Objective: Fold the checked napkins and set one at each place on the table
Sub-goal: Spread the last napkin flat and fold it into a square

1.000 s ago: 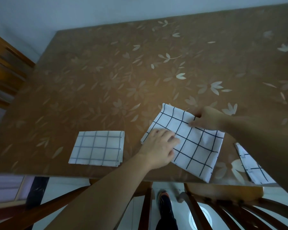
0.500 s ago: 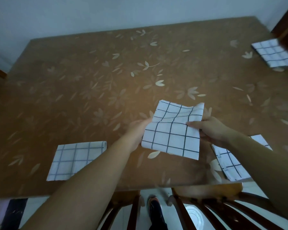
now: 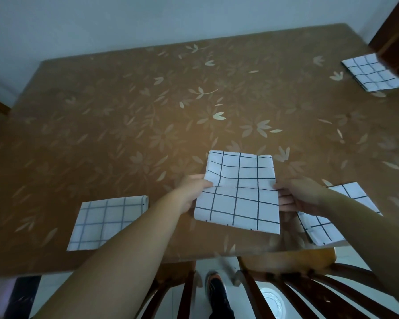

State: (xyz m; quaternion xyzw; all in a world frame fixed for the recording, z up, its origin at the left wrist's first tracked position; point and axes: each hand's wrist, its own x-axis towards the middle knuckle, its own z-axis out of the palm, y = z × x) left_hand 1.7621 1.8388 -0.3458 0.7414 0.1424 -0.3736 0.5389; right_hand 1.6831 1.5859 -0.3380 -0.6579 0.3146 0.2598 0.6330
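Observation:
A white napkin with dark checks (image 3: 238,192) is held up above the table's near edge, folded and creased across its middle. My left hand (image 3: 190,192) grips its left edge and my right hand (image 3: 297,195) grips its right edge. A folded checked napkin (image 3: 106,221) lies flat at the near left. Another checked napkin (image 3: 346,217) lies at the near right, partly under my right forearm. A third folded checked napkin (image 3: 371,72) lies at the far right edge.
The table (image 3: 124,125) has a brown cloth with a pale leaf pattern. Two wooden chair backs (image 3: 286,279) stand against the near edge below my arms. A dark wooden chair (image 3: 396,35) is at the far right. A wall runs behind the table.
The napkin was lifted off the table where my left hand pressed it flat. It is now held level between both hands, squared up. My view has shifted right, showing the far-right napkin.

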